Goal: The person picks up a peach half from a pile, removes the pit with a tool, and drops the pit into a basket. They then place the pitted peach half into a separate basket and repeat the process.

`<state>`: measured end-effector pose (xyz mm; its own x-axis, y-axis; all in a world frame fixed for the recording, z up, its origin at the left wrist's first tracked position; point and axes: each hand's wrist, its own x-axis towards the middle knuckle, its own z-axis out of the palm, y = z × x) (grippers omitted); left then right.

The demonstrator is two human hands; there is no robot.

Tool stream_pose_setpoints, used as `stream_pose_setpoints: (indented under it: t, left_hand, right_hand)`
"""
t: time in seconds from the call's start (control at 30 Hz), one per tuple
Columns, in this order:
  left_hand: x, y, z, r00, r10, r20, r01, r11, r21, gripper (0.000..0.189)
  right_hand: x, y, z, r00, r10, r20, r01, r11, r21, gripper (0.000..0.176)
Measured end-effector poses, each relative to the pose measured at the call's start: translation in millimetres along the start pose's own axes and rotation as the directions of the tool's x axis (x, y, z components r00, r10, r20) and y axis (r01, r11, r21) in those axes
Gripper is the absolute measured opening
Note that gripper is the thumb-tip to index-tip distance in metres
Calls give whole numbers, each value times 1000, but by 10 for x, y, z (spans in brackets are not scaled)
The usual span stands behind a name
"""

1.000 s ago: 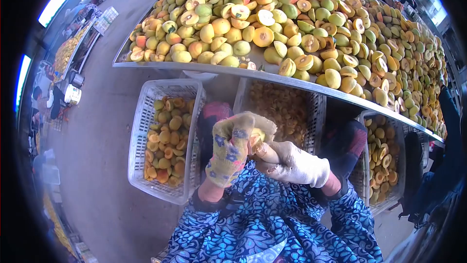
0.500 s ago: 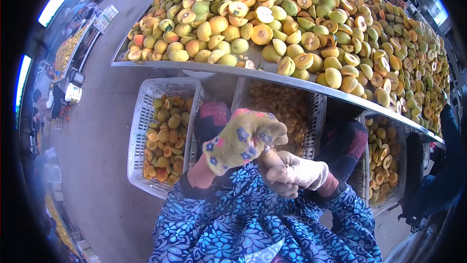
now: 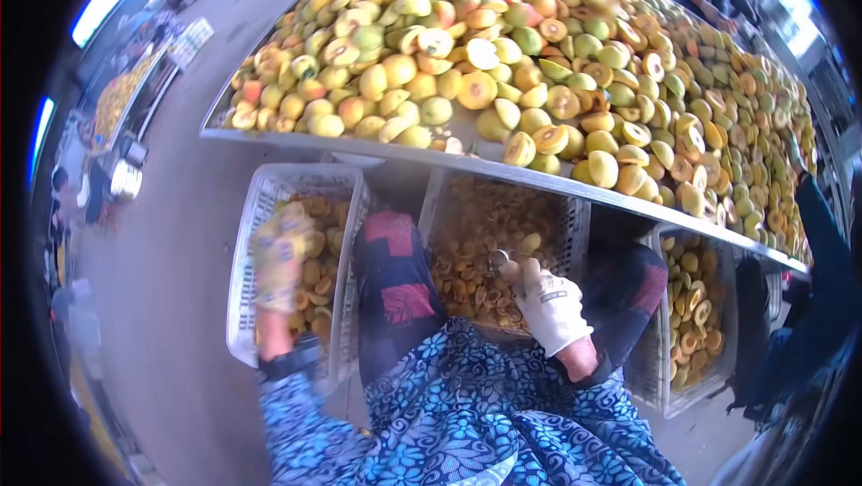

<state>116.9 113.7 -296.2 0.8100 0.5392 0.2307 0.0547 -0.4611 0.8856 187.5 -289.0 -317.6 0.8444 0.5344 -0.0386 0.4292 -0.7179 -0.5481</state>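
Hands have parted: left hand (image 3: 280,257) (blurred, grip unclear) over left basket (image 3: 241,293), right hand (image 3: 549,308) clasping metal tool (image 3: 499,260) under the table (image 3: 503,171).

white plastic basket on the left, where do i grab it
Probably the left long rim of the white lattice plastic basket, coming from the floor side: its far end sits below the metal table edge and a leg crowds its right side.

The left hand (image 3: 280,248) wears a yellow patterned glove, blurred here, with a dark cuff (image 3: 289,362) at the wrist. The right hand (image 3: 549,306) wears a white knit glove bearing a small dark printed mark. The smock (image 3: 467,414) and its sleeves are blue with a pale floral print; the trousers (image 3: 395,279) are dark with red patches
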Motion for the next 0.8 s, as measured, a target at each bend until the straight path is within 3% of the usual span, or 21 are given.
stream_pose_setpoints:
  t: [0.03, 0.07, 0.1, 0.13, 0.17, 0.2, 0.27, 0.3, 0.33, 0.37, 0.4, 0.47, 0.5, 0.57, 0.6, 0.63, 0.67, 0.7, 0.73, 0.77, 0.8]
  left_hand:
    - [15, -1, -403, 996, 12, 89, -30, 978, 205, 36]
    - [151, 153, -673, 946, -253, 205, 49, 733, 678, 38]
    - [148, 292, -695, 946, -236, 224, 25, 739, 673, 38]
    - [130, 388, -685, 970, -73, 233, -159, 533, 831, 42]
    - [174, 448, -630, 958, 100, 268, -285, 263, 922, 46]
    - [279, 516, -519, 953, 142, 269, -299, 274, 914, 46]
    - [548, 700, -163, 897, 274, 346, -441, 519, 733, 52]
    - [645, 868, 164, 912, 195, 361, -385, 712, 588, 54]
    - [708, 1014, 505, 907, 117, 404, -295, 861, 413, 56]
    - [834, 845, 878, 831, 308, 463, -452, 859, 239, 53]
    - [863, 997, 962, 818, 328, 472, -516, 782, 350, 52]
    - [884, 1203, 1648, 716, 392, 578, -626, 726, 284, 64]
    - [963, 1100, 2002, 643, 463, 610, -665, 733, 145, 66]
    - [1040, 1027, 2542, 503, 324, 801, -702, 694, 160, 60]
    - [1113, 903, 2795, 431, 300, 851, -651, 757, 62, 57]
    - [1092, 1057, 2851, 426, 304, 852, -654, 754, 58, 57]
    - [1064, 1220, 2910, 487, 177, 855, -587, 791, 171, 52]
    - [1041, 1317, 2929, 539, 42, 842, -511, 811, 286, 48]
    - [1010, 1282, 2924, 599, 44, 800, -445, 849, 287, 45]
    - [996, 1235, 2934, 596, 34, 802, -442, 848, 292, 45]
    - [998, 1194, 2946, 623, -10, 782, -404, 852, 333, 46]
  right_hand:
    - [-24, 74, 55, 999, 36, -28, -35, 999, 35, 26]
    - [-14, -4, -12, 997, 76, 20, -77, 993, 86, 28]
    - [-45, -132, -58, 990, 121, 76, -131, 982, 134, 29]
    - [-91, -191, -23, 997, 69, -32, -61, 978, 199, 23]
    - [-111, -199, 39, 997, 79, 13, -80, 984, 157, 24]
    - [-151, -157, 136, 999, 28, 28, -33, 980, 198, 24]
    - [-191, -158, 259, 993, 26, 116, -49, 978, 202, 26]
    - [-195, -158, 319, 997, -19, 69, 3, 975, 224, 26]
    - [-196, -160, 369, 991, 12, 130, -37, 980, 194, 27]
    - [-195, -168, 372, 988, 12, 155, -44, 978, 203, 27]
    - [-212, -139, 408, 987, -4, 160, -37, 967, 253, 27]
    - [-204, -92, 411, 991, -35, 127, -5, 952, 306, 25]
    - [-216, -91, 399, 994, -48, 95, 16, 950, 312, 22]
    - [-252, -28, 349, 995, -43, 86, 18, 964, 267, 21]
    - [-294, -74, 250, 986, 17, 165, -78, 926, 370, 26]
    - [-311, -95, 197, 967, 63, 248, -176, 867, 466, 37]
    - [-272, -10, 265, 919, 69, 387, -206, 923, 326, 37]
    - [-253, -19, 266, 920, 67, 387, -206, 921, 331, 37]
    - [-238, -44, 276, 973, 32, 228, -109, 937, 331, 26]
    - [-237, -76, 279, 998, -8, 67, -14, 949, 315, 21]
    - [-225, -97, 274, 997, -8, 70, -15, 947, 322, 21]
